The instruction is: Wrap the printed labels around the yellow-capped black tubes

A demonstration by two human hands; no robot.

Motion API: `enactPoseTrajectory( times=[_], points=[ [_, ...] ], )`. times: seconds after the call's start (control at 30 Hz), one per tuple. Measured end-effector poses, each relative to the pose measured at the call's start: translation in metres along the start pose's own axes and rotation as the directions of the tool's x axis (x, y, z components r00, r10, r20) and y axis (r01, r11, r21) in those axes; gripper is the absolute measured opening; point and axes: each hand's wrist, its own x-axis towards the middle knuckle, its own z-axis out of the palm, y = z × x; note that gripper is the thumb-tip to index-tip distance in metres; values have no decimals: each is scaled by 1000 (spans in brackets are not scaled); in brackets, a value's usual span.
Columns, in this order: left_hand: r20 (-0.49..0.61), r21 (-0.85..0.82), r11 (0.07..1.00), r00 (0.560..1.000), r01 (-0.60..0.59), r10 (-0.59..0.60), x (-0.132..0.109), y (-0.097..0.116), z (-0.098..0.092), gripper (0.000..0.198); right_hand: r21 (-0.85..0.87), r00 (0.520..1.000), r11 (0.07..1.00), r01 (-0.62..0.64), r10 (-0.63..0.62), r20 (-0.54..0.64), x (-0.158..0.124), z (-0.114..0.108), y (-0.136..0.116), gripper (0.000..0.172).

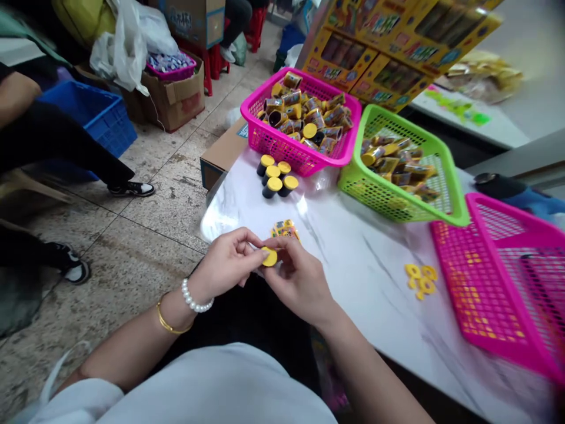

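Observation:
Between my two hands, at the table's near edge, is a round yellow cap [269,257]. My left hand [227,262] pinches it from the left, thumb on top. The fingers of my right hand [302,280] close around its right side. Whether a container body sits under the cap is hidden by my fingers. Just beyond lie small printed yellow stickers or cards [285,229], partly covered by my right hand. Farther off stand several black canisters with yellow lids [273,186]. A few yellow plastic rings [421,279] lie to the right on the white marbled table [348,265].
A pink basket [300,164] and a green basket [379,203] hold wrapped yellow canisters. Another pink basket [459,294] stands at right. Printed yellow boxes [375,65] are stacked behind. To the left are a seated person's legs [79,138] and a blue crate [108,121].

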Motion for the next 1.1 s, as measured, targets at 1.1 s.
enactPoseTrajectory(
  times=[1.1],
  points=[
    [47, 758, 550, 871, -350, 490, 20, 6, 26, 16, -325, 878, 907, -267, 90, -470, -4, -72, 72, 35]
  ],
)
